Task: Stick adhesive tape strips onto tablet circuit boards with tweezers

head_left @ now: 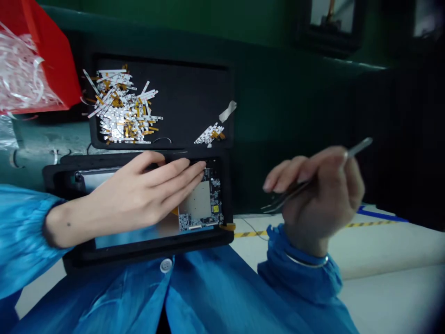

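Observation:
My left hand [142, 195] lies over an opened tablet-like device with its fingers stretched out. Its fingertips rest at the top edge of a circuit board [197, 202] that has a metal shield plate and a small yellow part. Beneath that hand shows the device's silvery back [121, 235], seated in a black foam tray [227, 195]. To the right of the tray, raised off the bench, my right hand [321, 195] grips metal tweezers [290, 195]. Their two tips point left and stand slightly apart, with nothing visible between them.
Behind the device lies a black tray [187, 88] with a heap of white and amber flex strips [125, 109], a smaller pile [210, 133] and a crumpled white scrap [227, 111]. A red bin [57, 60] of white strip waste stands at upper left.

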Motion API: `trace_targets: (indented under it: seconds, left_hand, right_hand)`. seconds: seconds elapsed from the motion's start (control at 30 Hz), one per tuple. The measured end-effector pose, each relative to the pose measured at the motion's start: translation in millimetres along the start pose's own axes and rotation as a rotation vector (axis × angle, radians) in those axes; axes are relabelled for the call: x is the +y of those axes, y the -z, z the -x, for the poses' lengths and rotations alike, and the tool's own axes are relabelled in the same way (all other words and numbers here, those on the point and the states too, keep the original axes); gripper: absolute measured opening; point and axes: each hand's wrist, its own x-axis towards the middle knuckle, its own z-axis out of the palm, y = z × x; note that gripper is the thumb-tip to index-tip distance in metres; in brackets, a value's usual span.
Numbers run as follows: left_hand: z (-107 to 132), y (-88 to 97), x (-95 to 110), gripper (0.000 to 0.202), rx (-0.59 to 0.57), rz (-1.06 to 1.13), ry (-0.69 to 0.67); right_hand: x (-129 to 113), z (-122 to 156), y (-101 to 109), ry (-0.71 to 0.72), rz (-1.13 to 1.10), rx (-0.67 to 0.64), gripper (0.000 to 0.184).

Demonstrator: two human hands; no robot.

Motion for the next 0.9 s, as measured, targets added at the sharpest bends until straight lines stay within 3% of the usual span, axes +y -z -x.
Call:
trace_targets:
  seconds: [0.13, 0.27, 0.37, 0.5, 0.6, 0.7, 0.8, 0.9]
  left_hand:
    - [-3.2, -0.8, 1.9, 0.039, 0.008, -0.075, -0.057]
    - [-6.7, 3.8, 6.4, 0.04, -0.016, -0.107, -0.088]
    - [-1.2, 4.4, 5.7, 0.04, -0.039, -0.038, -0.041]
    - [7.2, 1.5, -1.0, 0.041, -0.022, 0.155, 0.049]
    - [3.2, 3.0, -2.7, 0.032, 0.028, 0.251, 0.135]
    - [-9.1, 7.0, 2.1, 0.017, 0.055, 0.316, 0.191]
    - [-22.9, 6.6, 11.8, 0.013, 0.005, 0.427, 0.151]
    - [-32.2, -0.1, 22.5, 0.018, -0.056, 0.51, 0.102]
  right_hand:
    - [-13.5, 48.7, 18.7, -0.283, 0.24, -0.087, 0.032]
    - [-18.6, 93.6, 11.0, -0.327, 0.493, -0.142, 0.005]
    - [-13.2, 111.8, -6.2, -0.296, 0.513, -0.029, 0.011]
    - [-3.2, 117.0, -24.1, -0.164, 0.521, 0.095, 0.011]
    - [1.5, 115.6, -29.3, 0.0, 0.568, 0.103, 0.014]
    - [4.7, 114.5, -29.4, 0.178, 0.648, 0.042, 0.014]
    - [8.0, 114.3, -26.3, 0.349, 0.721, -0.064, 0.011]
    - [10.8, 113.9, -21.8, 0.432, 0.75, -0.112, 0.014]
